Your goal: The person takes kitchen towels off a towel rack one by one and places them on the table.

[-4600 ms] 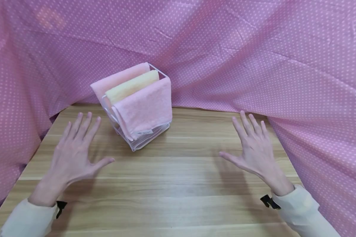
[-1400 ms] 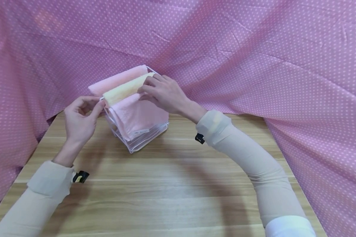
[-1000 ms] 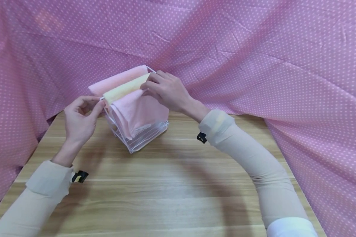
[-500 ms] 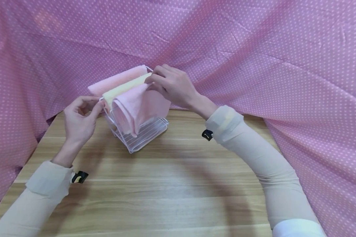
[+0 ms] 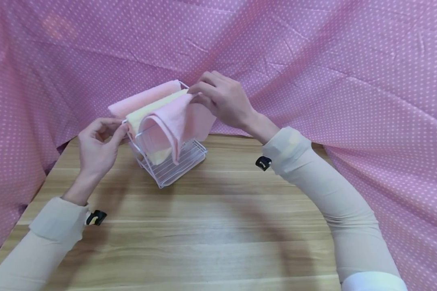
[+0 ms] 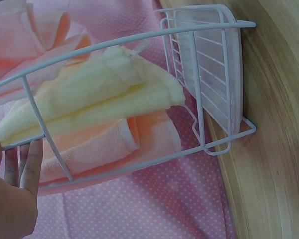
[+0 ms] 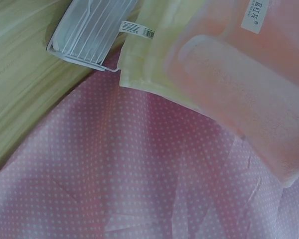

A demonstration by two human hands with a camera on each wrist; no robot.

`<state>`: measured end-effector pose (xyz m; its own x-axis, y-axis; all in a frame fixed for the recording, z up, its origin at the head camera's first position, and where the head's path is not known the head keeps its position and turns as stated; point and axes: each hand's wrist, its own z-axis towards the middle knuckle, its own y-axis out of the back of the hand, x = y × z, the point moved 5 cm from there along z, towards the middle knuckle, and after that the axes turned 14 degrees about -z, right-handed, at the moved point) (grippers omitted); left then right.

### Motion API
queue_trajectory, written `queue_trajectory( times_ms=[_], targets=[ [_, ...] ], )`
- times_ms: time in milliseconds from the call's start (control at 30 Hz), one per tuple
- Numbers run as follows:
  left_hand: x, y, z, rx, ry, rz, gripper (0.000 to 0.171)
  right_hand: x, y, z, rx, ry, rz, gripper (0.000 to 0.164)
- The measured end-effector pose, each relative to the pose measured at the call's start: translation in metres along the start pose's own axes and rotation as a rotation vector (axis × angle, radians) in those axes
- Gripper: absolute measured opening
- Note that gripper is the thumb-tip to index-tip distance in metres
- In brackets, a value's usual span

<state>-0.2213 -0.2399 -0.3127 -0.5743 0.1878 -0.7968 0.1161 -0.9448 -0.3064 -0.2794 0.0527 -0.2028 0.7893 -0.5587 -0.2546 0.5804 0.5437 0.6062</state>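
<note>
Both hands [image 5: 99, 146] [image 5: 228, 100] in pinch grips

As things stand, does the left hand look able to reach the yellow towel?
Probably yes. The left hand grips the white rack close beside the yellow towel's end, and no other towel shows between them; it would likely only need to release the rack.

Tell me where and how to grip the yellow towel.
Likely the top fold, pinched from above: the yellow towel hangs over the rack with that fold exposed, while the far pink towel and the near pink towel, held by the right hand, flank its sides.
</note>
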Motion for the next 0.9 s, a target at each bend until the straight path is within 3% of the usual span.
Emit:
queue_trajectory(
  times_ms=[900],
  targets=[
    [0.000,0.002,0.002,0.009,0.002,0.000,0.012,-0.037,0.052,0.000,-0.054,-0.152,-0.022,0.028]
  ],
)
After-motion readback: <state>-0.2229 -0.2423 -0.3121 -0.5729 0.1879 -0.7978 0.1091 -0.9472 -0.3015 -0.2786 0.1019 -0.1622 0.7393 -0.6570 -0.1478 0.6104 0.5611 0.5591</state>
